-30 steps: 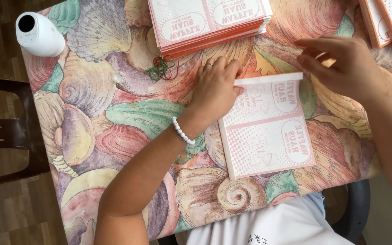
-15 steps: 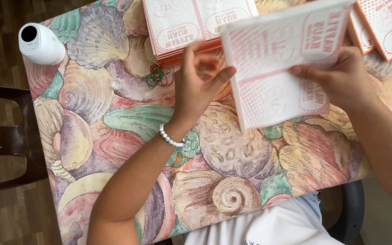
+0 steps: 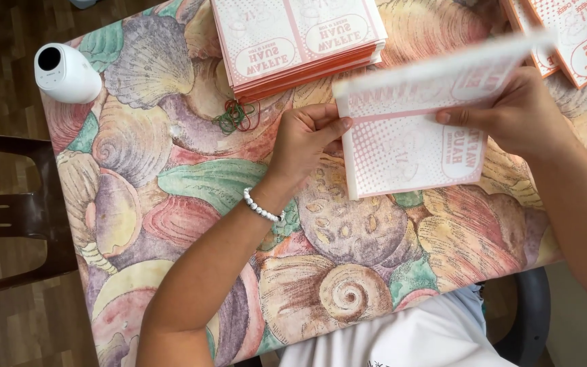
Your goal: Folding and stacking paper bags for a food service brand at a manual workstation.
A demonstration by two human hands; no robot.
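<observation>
A flat pink-and-white printed cardboard sheet [image 3: 409,143] is lifted off the table, folded along a crease so its top flap leans toward me. My left hand [image 3: 307,139] pinches its left edge, thumb on the front; a white bead bracelet is on that wrist. My right hand [image 3: 514,112] grips the right side of the sheet, thumb on top. A stack of the same flat sheets [image 3: 300,37] lies just beyond my left hand.
The table [image 3: 171,190] wears a seashell-patterned cloth. A white cylindrical device [image 3: 66,73] stands at the far left corner. Green and red rubber bands [image 3: 236,115] lie by the stack. More sheets [image 3: 579,37] lie at the top right. A dark chair [image 3: 8,217] stands to the left.
The sheet lay flat on the table a second ago. Both hands have lifted it and folded its upper flap toward me; my left hand moved from pressing it down to pinching its edge.
</observation>
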